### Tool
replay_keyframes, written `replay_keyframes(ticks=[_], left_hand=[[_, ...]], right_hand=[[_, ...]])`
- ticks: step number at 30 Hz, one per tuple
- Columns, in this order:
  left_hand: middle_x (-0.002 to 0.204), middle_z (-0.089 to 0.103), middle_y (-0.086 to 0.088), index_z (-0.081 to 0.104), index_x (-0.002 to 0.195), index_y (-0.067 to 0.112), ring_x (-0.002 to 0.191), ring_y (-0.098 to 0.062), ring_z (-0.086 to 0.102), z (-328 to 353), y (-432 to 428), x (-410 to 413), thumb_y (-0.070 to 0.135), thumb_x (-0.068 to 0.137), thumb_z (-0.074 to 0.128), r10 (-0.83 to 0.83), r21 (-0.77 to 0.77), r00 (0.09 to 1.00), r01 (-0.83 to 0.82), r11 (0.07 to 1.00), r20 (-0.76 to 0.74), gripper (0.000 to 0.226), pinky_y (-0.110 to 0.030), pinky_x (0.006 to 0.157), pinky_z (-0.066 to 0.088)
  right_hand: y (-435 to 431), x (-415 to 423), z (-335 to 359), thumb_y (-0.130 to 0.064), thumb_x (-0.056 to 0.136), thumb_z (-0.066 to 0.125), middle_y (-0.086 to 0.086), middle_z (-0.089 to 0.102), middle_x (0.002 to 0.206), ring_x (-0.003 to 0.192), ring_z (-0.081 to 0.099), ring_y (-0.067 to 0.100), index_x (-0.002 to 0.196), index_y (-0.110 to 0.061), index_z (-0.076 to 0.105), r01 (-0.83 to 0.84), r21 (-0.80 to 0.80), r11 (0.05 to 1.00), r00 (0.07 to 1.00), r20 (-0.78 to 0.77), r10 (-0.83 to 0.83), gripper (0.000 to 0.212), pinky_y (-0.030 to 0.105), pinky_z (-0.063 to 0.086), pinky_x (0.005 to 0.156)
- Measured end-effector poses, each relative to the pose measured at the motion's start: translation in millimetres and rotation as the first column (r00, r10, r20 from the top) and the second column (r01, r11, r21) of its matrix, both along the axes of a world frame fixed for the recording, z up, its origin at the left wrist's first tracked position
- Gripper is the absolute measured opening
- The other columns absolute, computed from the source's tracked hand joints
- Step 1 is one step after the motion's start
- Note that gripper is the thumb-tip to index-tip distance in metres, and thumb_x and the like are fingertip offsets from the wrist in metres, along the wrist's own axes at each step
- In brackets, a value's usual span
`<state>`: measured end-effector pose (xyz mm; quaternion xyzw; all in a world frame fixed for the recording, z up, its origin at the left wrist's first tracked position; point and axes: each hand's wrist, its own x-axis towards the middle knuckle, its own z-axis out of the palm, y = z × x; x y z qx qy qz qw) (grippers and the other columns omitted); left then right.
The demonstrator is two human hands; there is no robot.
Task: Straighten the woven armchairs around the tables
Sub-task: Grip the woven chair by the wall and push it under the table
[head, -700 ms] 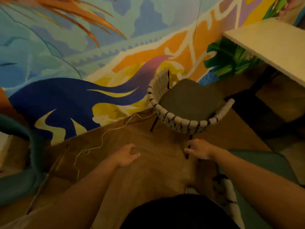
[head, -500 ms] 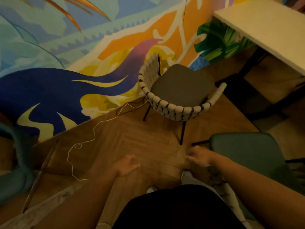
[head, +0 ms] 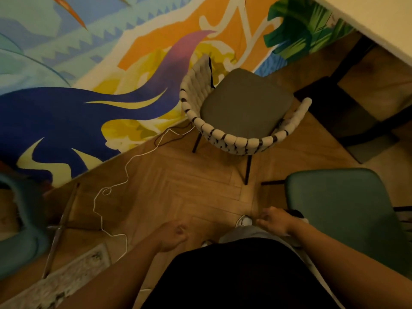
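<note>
Woven armchair (head: 245, 105) upright on the wooden floor (head: 178, 188), just beside the painted wall (head: 89, 74), in the upper middle of the view. Curved woven back turned toward the camera, open front aimed away and up to the right, at the pale table (head: 379, 16) in the corner. Widest from arm to arm: one arm close to the wall, the other out over the floor. Well apart from both hands, beyond the fingertips, with floor between. Left hand (head: 171, 238) low near the body, fingers loosely curled together, gripping nothing. Right hand (head: 275, 223) likewise low, fingers slack and slightly bent, holding nothing, just beside a teal chair (head: 347, 208). White cord (head: 124, 177) trailing over the floor left of the armchair.
</note>
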<state>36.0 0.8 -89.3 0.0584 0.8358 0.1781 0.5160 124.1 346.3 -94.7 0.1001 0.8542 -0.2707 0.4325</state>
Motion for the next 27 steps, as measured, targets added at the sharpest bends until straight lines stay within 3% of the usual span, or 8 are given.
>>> replay_keyframes(ticks=[3, 7, 12, 18, 21, 23, 25, 27], left_hand=[[0.109, 0.062, -0.002, 0.061, 0.128, 0.011, 0.1, -0.01, 0.059, -4, 4, -16, 0.024, 0.093, 0.064, 0.023, -0.004, 1.0, -0.024, 1.0, -0.017, 0.037, -0.001, 0.07, 0.04], [0.117, 0.068, -0.004, 0.062, 0.126, 0.013, 0.099, -0.014, 0.063, -5, 14, -40, 0.016, 0.093, 0.061, 0.09, 0.003, 0.994, -0.09, 0.996, -0.054, 0.034, -0.014, 0.079, 0.048], [0.092, 0.061, 0.014, 0.062, 0.097, 0.031, 0.086, -0.002, 0.059, -6, 28, -91, 0.015, 0.098, 0.056, 0.063, 0.095, 0.997, -0.058, 0.994, -0.051, 0.017, -0.004, 0.071, 0.041], [0.091, 0.066, -0.003, 0.06, 0.084, 0.033, 0.084, -0.013, 0.06, -16, 22, -197, 0.015, 0.091, 0.06, -0.192, 0.13, 0.981, 0.186, 0.974, 0.032, 0.02, -0.033, 0.085, 0.051], [0.089, 0.064, -0.004, 0.059, 0.084, 0.029, 0.08, -0.013, 0.059, -21, 14, -258, 0.026, 0.08, 0.058, -0.292, 0.118, 0.956, 0.286, 0.951, 0.038, 0.004, -0.031, 0.081, 0.05], [0.087, 0.062, -0.002, 0.058, 0.085, 0.023, 0.076, -0.008, 0.055, -20, 15, -298, 0.014, 0.091, 0.059, -0.335, 0.112, 0.94, 0.327, 0.938, 0.063, 0.01, -0.024, 0.075, 0.047], [0.098, 0.064, -0.002, 0.062, 0.1, 0.015, 0.085, -0.008, 0.057, -24, 19, -335, 0.009, 0.098, 0.054, -0.366, 0.092, 0.928, 0.359, 0.929, 0.075, 0.01, -0.016, 0.072, 0.044], [0.113, 0.064, -0.006, 0.064, 0.113, 0.01, 0.099, -0.016, 0.061, -30, 25, -366, 0.013, 0.099, 0.054, -0.352, 0.06, 0.934, 0.348, 0.936, 0.068, 0.016, -0.02, 0.079, 0.05]], right_hand=[[10, -21, -5, -0.031, 0.101, 0.049, 0.015, 0.07, 0.11, 0.1, 0.065, 0.028, 0.107, -0.001, 0.068, 0.057, -0.018, 0.998, 0.998, 0.021, -0.057, 0.037, 0.034, 0.048, 0.082], [25, -48, -8, -0.036, 0.1, 0.051, 0.012, 0.065, 0.127, 0.115, 0.061, 0.027, 0.124, -0.006, 0.064, 0.139, -0.015, 0.99, 0.99, 0.026, -0.138, 0.041, 0.034, 0.048, 0.095], [23, -79, -11, -0.04, 0.099, 0.053, 0.01, 0.063, 0.133, 0.12, 0.06, 0.025, 0.13, -0.01, 0.061, 0.264, -0.001, 0.965, 0.964, 0.035, -0.263, 0.044, 0.033, 0.048, 0.097], [-13, -116, -29, -0.041, 0.099, 0.053, 0.009, 0.06, 0.135, 0.12, 0.059, 0.025, 0.131, -0.013, 0.06, 0.48, 0.058, 0.875, 0.874, 0.051, -0.483, 0.043, 0.032, 0.047, 0.095], [-44, -138, -36, -0.044, 0.098, 0.055, 0.007, 0.062, 0.132, 0.111, 0.06, 0.021, 0.129, -0.015, 0.061, 0.608, 0.032, 0.793, 0.787, 0.108, -0.608, 0.043, 0.031, 0.048, 0.092], [-63, -156, -38, -0.045, 0.097, 0.055, 0.006, 0.061, 0.131, 0.11, 0.06, 0.02, 0.13, -0.015, 0.06, 0.675, 0.004, 0.738, 0.731, 0.131, -0.669, 0.045, 0.033, 0.05, 0.096], [-77, -176, -36, -0.044, 0.097, 0.055, 0.007, 0.061, 0.131, 0.114, 0.059, 0.021, 0.131, -0.013, 0.06, 0.735, -0.032, 0.677, 0.674, 0.138, -0.725, 0.046, 0.033, 0.049, 0.097], [-87, -194, -36, -0.042, 0.098, 0.055, 0.008, 0.061, 0.132, 0.117, 0.058, 0.022, 0.133, -0.011, 0.06, 0.778, -0.064, 0.625, 0.628, 0.104, -0.771, 0.047, 0.032, 0.047, 0.095]])
